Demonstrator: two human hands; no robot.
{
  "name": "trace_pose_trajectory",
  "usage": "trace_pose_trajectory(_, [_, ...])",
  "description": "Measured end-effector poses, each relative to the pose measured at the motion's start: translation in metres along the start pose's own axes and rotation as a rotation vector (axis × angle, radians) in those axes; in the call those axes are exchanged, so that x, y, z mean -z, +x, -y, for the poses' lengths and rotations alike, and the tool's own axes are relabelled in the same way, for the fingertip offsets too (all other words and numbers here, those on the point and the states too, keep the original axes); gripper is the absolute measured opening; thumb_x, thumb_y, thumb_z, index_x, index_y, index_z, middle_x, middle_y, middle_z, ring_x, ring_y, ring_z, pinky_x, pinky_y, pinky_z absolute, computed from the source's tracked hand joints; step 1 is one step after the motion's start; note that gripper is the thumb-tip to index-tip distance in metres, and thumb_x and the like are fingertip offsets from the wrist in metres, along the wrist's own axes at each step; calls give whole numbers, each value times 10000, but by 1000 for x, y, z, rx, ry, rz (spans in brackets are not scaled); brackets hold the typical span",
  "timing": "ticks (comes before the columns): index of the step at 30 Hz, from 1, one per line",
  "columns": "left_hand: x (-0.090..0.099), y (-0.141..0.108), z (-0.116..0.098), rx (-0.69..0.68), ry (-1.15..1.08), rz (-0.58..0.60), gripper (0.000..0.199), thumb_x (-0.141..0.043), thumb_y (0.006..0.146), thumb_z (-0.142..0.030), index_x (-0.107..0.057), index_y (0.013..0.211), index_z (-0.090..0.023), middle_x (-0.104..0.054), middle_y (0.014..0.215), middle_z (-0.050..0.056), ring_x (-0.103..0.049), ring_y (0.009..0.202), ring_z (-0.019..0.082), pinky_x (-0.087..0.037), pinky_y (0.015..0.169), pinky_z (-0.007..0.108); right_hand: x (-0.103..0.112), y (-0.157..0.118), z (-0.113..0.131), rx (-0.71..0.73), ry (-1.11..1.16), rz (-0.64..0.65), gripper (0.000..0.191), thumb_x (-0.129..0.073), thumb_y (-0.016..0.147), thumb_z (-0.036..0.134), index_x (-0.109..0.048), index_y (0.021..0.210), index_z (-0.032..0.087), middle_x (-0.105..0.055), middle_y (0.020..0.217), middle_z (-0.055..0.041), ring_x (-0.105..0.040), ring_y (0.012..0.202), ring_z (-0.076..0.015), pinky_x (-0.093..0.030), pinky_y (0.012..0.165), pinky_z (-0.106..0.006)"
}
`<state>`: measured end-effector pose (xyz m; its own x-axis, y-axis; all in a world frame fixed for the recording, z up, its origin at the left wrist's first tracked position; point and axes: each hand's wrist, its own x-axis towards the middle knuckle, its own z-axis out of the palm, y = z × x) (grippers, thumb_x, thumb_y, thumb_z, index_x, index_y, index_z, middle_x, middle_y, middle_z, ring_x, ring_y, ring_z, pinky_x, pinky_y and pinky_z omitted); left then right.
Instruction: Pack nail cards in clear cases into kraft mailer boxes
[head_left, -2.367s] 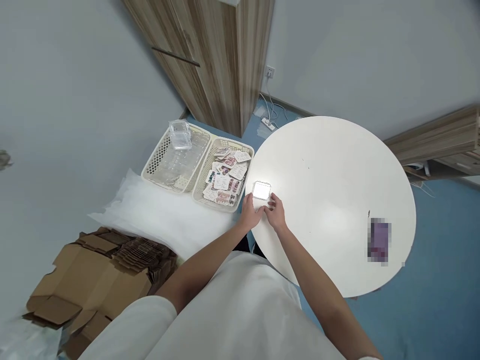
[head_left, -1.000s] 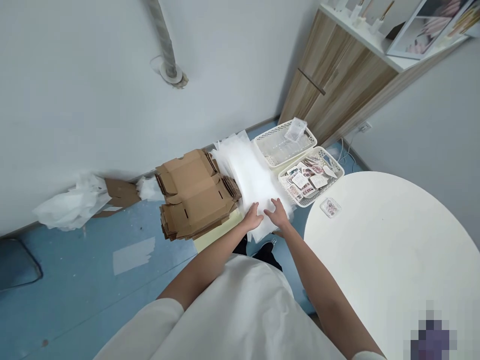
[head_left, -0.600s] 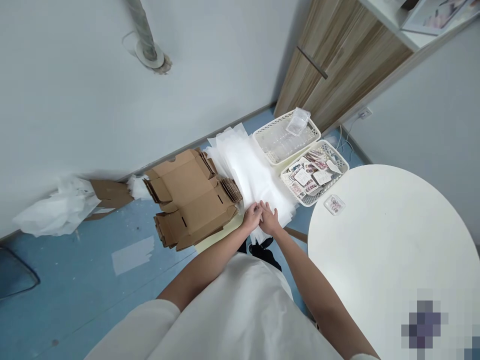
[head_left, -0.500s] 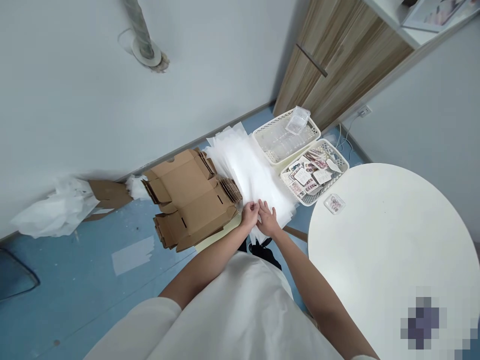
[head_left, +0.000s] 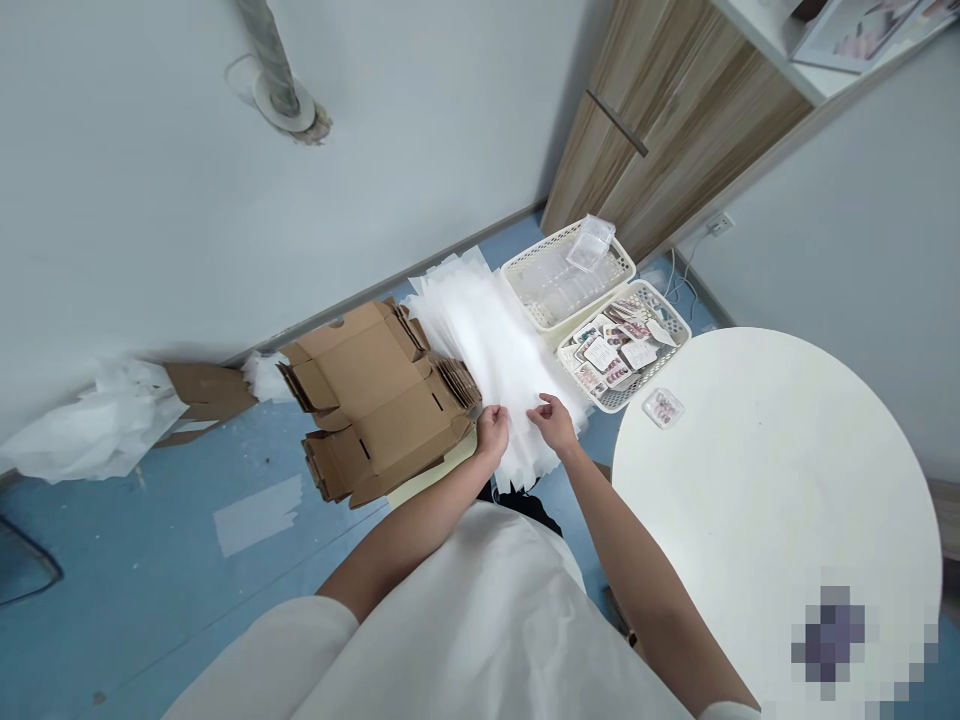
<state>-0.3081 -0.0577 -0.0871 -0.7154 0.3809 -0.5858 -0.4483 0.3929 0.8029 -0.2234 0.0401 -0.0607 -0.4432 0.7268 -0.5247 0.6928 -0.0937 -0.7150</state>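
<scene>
Sheets (head_left: 491, 335), thin and white, are what you're working at, mid-frame between the flattened cardboard (head_left: 375, 375) and the two baskets (head_left: 530, 311). Your left hand (head_left: 493, 434) is curled up at the near end of the pile, and your right hand (head_left: 556, 426) is just beside it, fingers bent, thumb and index close together. Can't tell if either one has actually pinched a sheet, white on white hides it.

My read: you're at the stage of getting one sheet loose from the stack. Next move calls for a light pinch on a single edge, then easing it up and apart from the ones beneath; grab too deep and you'd probably drag extras along. Small clear case (head_left: 663, 408) sits apart on the tabletop (head_left: 780, 450), right of centre, near the rim, neither hand on it.
</scene>
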Motion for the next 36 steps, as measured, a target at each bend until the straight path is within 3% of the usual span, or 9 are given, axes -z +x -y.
trace_pose_trajectory(4, [2,0,-1,-18,8,-3,180,-445,776,-323,-524,720,-171,-487,613,-21,-471,594,106,-393,573,219,-1,0,3,-34,-3,-19,571,-601,625,419,-482,1143,213,-546,1106,-93,-547,931,-192,-454,712,-292])
trace_pose_trajectory(8, [3,0,-1,-45,10,11,192,-451,777,-331,-534,711,-171,-506,614,-14,-483,594,111,-393,567,220,2,1,9,-2,9,-6,541,-599,629,394,-493,1123,203,-597,947,-54,-572,764,-160,-451,639,-271])
trace_pose_trajectory(14, [2,-3,0,34,-136,114,236,-433,803,-352,-543,847,-148,-602,791,51,-585,691,129,-443,621,246,10,-1,27,172,-219,-109,281,-417,780,423,-585,827,203,-596,679,-24,-523,627,-173,-390,585,-276])
trace_pose_trajectory(17, [1,-6,0,67,-140,138,255,-450,806,-352,-531,936,-148,-601,955,96,-615,790,148,-451,660,258,12,-5,31,183,-335,-187,328,-328,832,392,-541,991,200,-589,661,-36,-530,620,-194,-366,598,-283])
trace_pose_trajectory(21, [0,-7,-1,85,-84,140,271,-476,801,-349,-512,992,-160,-573,1046,113,-616,861,169,-457,680,271,13,-7,31,247,-419,-243,341,-285,853,311,-461,1121,196,-612,795,-74,-558,766,-230,-373,695,-329])
trace_pose_trajectory(25, [-1,-8,-2,85,-66,138,262,-480,802,-336,-509,996,-162,-570,1040,111,-609,879,175,-465,685,282,18,-9,32,406,-459,-340,222,-377,815,258,-567,922,219,-488,1191,-98,-420,1100,-258,-300,886,-404])
trace_pose_trajectory(27, [-1,-8,-2,84,-77,139,261,-481,803,-331,-508,998,-160,-574,1025,111,-604,885,177,-469,688,289,20,-11,33,434,-444,-387,185,-411,799,259,-585,845,216,-465,1216,-92,-393,1127,-258,-279,913,-412])
trace_pose_trajectory(32, [-4,-8,4,40,-87,157,262,-484,800,-335,-510,994,-161,-583,961,95,-593,876,167,-472,703,289,25,-22,37,355,-257,-358,204,-390,818,330,-536,884,204,-606,873,-67,-561,835,-199,-391,766,-339])
trace_pose_trajectory(36, [-10,-9,9,-36,-32,147,252,-494,789,-336,-507,985,-177,-561,994,73,-587,818,137,-466,714,284,33,-33,32,264,40,-362,244,-366,827,358,-417,1015,209,-622,872,-32,-587,597,-131,-429,658,-298])
